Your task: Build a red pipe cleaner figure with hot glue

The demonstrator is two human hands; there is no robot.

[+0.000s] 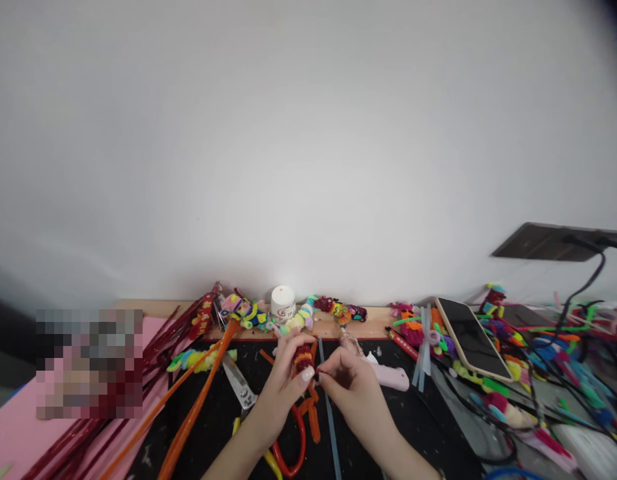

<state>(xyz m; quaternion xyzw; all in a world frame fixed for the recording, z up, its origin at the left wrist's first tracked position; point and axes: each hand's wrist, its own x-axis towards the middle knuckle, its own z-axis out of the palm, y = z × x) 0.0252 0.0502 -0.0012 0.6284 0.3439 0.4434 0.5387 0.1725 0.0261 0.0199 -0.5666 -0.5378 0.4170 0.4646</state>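
Note:
My left hand (283, 387) is closed around a small coiled figure (303, 360) of dark red and orange pipe cleaner. Thumb and forefinger of my right hand (351, 387) pinch a tiny dark red tip at the figure's right side, seemingly a pipe-cleaner end. Both hands meet above a black mat (216, 440). Under my left forearm lie scissors (244, 395) with red and yellow handles, partly covered. Between the wrists, bent orange pipe-cleaner pieces (313, 423) rest on the mat, beside a pale grey strip (331, 417).
Long orange pipe cleaners (188, 423) and dark red ones (63, 450) spread to the left over pink paper (13, 433). A white tub (283, 303) and finished figures (341, 308) line the wall. A phone (473, 339) and tangled colourful pieces lie right; a pink-handled tool (392, 377) sits nearer.

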